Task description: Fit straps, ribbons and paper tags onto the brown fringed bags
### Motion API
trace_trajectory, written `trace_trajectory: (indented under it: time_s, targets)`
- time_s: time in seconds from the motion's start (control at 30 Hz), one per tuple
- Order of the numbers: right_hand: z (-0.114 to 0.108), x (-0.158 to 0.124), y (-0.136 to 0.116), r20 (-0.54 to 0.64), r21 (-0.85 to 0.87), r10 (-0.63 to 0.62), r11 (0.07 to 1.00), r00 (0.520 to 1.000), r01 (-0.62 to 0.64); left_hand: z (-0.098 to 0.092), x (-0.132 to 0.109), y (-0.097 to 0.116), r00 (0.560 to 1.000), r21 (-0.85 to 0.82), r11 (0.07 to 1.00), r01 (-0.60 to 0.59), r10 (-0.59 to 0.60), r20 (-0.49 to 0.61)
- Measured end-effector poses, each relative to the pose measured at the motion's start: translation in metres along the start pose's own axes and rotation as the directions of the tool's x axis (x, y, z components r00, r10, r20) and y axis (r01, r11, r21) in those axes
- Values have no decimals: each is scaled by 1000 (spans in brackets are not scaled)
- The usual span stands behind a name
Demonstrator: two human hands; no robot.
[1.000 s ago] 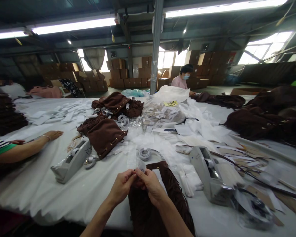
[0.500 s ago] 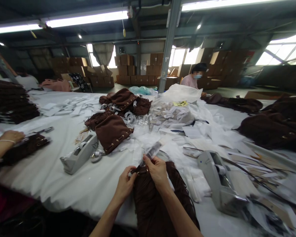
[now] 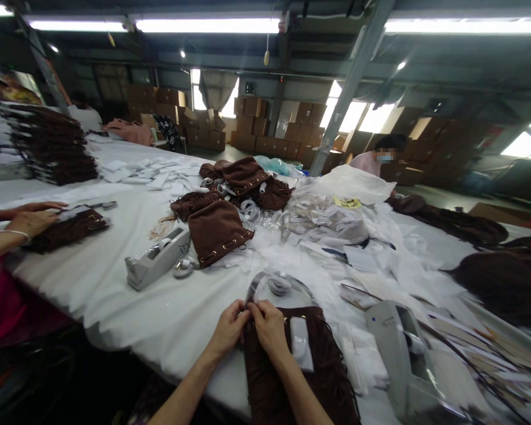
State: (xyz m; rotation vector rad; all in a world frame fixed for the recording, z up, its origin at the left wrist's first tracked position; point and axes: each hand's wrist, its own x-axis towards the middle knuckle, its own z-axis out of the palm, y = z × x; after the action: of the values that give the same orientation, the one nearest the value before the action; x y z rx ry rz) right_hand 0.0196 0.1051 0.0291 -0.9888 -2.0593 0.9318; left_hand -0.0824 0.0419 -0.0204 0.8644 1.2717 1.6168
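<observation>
A brown fringed bag (image 3: 265, 386) with gold eyelets lies flat at the table's front edge. Its strap (image 3: 253, 283) arches above the top edge and looks wrapped in greyish clear film; a coil (image 3: 279, 284) sits inside the arch. At the bag's upper left corner my left hand (image 3: 226, 329) pinches the foot of the strap, fingers closed. My right hand (image 3: 268, 324) meets it there, thumb and fingertips also closed on the strap foot. The exact spot between the fingertips is hidden. A white wrapped packet (image 3: 301, 343) lies on the bag, right of my right hand.
Grey tape dispensers stand left (image 3: 157, 260) and right (image 3: 402, 360). Beyond are a brown bag (image 3: 219, 233), a plastic sack of paper scraps (image 3: 323, 218) and a stack of brown bags (image 3: 48, 141). A co-worker's hands (image 3: 33, 221) handle another brown bag at left.
My right hand has come down from the raised clear strip to the strap's foot beside my left hand. The strap now lies in an arch. The view has swung left.
</observation>
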Motion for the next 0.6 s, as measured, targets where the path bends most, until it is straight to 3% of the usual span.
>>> trace_trajectory:
  time_s: [0.17, 0.3, 0.43, 0.6]
  targets:
    - [-4, 8, 12, 41, 15, 48, 999, 998, -49, -3, 0, -1, 997, -146, 988, 46, -55, -57]
    - [-8, 9, 15, 44, 21, 66, 998, 997, -67, -1, 4, -3, 996, 5, 1000, 10, -10, -87]
    - [-9, 3, 16, 18, 17, 92, 996, 996, -92, 1, 5, -6, 994, 51, 999, -11, 17, -110]
    - [-6, -2, 17, 7, -119, -51, 992, 999, 51, 1, 3, -4, 991, 87, 996, -9, 21, -136]
